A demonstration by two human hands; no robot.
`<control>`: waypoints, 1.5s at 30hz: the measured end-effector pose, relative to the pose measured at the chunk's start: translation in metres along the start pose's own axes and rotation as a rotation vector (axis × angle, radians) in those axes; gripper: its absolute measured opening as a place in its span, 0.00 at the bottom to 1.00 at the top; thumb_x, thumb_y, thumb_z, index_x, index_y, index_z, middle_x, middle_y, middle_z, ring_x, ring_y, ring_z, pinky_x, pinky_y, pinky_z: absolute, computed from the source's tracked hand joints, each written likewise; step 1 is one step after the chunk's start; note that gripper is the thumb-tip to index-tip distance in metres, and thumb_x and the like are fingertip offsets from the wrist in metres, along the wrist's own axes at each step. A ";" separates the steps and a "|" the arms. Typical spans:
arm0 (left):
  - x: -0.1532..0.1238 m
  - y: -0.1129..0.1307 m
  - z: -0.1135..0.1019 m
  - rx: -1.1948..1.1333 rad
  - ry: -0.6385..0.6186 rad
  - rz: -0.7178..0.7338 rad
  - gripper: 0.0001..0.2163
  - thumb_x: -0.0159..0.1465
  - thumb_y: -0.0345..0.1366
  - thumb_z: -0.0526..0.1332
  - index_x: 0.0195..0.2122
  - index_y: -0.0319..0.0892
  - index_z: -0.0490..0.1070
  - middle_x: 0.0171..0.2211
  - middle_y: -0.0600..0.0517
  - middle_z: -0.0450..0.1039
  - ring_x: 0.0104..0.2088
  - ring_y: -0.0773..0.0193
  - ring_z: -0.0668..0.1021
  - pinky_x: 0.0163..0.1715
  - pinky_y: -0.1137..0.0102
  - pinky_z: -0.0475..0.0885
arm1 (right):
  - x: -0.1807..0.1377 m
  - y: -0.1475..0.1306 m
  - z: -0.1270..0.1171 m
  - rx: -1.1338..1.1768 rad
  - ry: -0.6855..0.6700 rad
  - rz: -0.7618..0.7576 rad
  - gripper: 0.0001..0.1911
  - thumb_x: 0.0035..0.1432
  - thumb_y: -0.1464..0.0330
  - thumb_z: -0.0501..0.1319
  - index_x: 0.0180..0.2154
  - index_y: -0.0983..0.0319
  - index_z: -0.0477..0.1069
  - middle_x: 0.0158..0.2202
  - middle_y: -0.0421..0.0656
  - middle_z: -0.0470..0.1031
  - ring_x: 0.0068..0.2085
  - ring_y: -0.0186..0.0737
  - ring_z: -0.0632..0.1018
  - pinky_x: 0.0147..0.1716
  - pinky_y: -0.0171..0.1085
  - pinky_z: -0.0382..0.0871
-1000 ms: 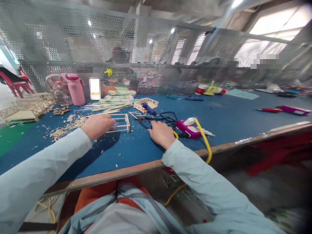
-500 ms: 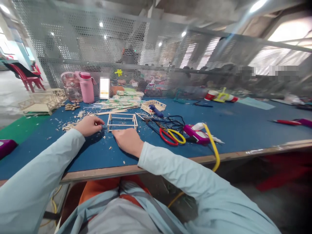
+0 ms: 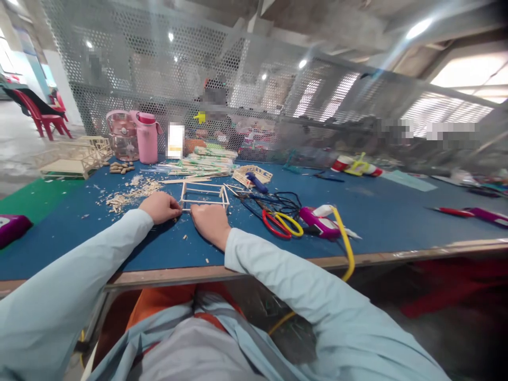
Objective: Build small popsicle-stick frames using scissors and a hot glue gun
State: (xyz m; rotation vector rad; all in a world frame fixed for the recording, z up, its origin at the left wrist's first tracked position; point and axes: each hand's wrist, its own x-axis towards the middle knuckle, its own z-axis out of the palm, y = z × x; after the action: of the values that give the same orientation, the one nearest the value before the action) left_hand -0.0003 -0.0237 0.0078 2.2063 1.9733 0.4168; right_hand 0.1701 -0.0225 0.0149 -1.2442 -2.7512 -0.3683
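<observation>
1. Stick frame (image 3: 205, 202): on the blue table (image 3: 159, 253), in front of us, one side facing our hands.
2. Our left hand (image 3: 162, 207): thumb and fingers drawn together at the frame's near left corner. Whether they pinch the stick, we can't tell.
3. Our right hand (image 3: 211, 222): laid over the near side of the frame, back of the hand toward us. Fingers mostly hidden, so we can't tell the grip.
4. Just right of the frame: a small wooden tray (image 3: 265, 172) with a blue handle (image 3: 257, 183) across it, then dark cord (image 3: 292, 199).
5. Nearer us on that side: scissors (image 3: 281, 220), one loop red, one yellow, then a purple and white tool (image 3: 323, 225) by a yellow tube (image 3: 346, 243).
6. Beyond our left hand: pale wood scraps (image 3: 133, 196), scattered.
7. Behind the frame: piled sticks (image 3: 210, 161), some in printed wrapping.
8. Back left: pink bottle (image 3: 148, 142) beside a see-through one (image 3: 126, 145); further left, a wooden model (image 3: 73, 167) on a green mat (image 3: 43, 194).
9. Mesh screen (image 3: 154, 69) behind everything.
</observation>
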 end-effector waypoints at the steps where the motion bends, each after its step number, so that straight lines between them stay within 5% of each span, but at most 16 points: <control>1: 0.000 0.000 0.001 -0.004 0.001 -0.005 0.14 0.53 0.44 0.56 0.33 0.46 0.79 0.28 0.51 0.79 0.32 0.60 0.78 0.31 0.72 0.67 | 0.000 0.000 0.000 0.005 0.004 0.000 0.16 0.61 0.71 0.45 0.40 0.65 0.71 0.34 0.53 0.77 0.38 0.48 0.78 0.32 0.39 0.68; 31: 0.000 0.001 0.004 -0.030 0.012 -0.043 0.15 0.54 0.45 0.56 0.36 0.46 0.78 0.32 0.50 0.79 0.34 0.59 0.78 0.33 0.72 0.68 | -0.006 -0.001 0.005 0.093 0.107 0.019 0.16 0.62 0.69 0.45 0.41 0.64 0.70 0.33 0.50 0.78 0.35 0.43 0.78 0.31 0.34 0.64; 37: -0.002 0.001 0.000 -0.075 -0.039 -0.047 0.16 0.53 0.44 0.57 0.36 0.43 0.78 0.33 0.51 0.79 0.34 0.60 0.78 0.34 0.74 0.67 | -0.023 0.057 0.002 0.337 0.489 0.283 0.13 0.56 0.71 0.51 0.39 0.61 0.72 0.31 0.43 0.78 0.31 0.35 0.76 0.31 0.31 0.62; 41: -0.002 0.001 0.000 -0.066 -0.035 -0.069 0.16 0.53 0.45 0.57 0.36 0.44 0.78 0.33 0.52 0.79 0.35 0.60 0.78 0.34 0.74 0.67 | -0.027 0.096 0.018 0.521 0.365 0.335 0.10 0.46 0.75 0.55 0.30 0.64 0.74 0.25 0.41 0.76 0.27 0.34 0.73 0.29 0.30 0.63; 45: -0.004 0.002 -0.001 -0.067 -0.029 -0.079 0.15 0.54 0.45 0.57 0.36 0.45 0.78 0.34 0.52 0.79 0.35 0.60 0.78 0.34 0.74 0.67 | -0.030 0.096 0.031 0.652 0.247 0.301 0.09 0.45 0.74 0.57 0.28 0.64 0.76 0.26 0.42 0.77 0.27 0.33 0.74 0.30 0.30 0.64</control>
State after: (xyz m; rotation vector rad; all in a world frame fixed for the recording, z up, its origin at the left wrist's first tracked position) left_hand 0.0010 -0.0276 0.0087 2.0754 1.9933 0.4316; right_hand 0.2621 0.0254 -0.0034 -1.2770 -2.1506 0.3525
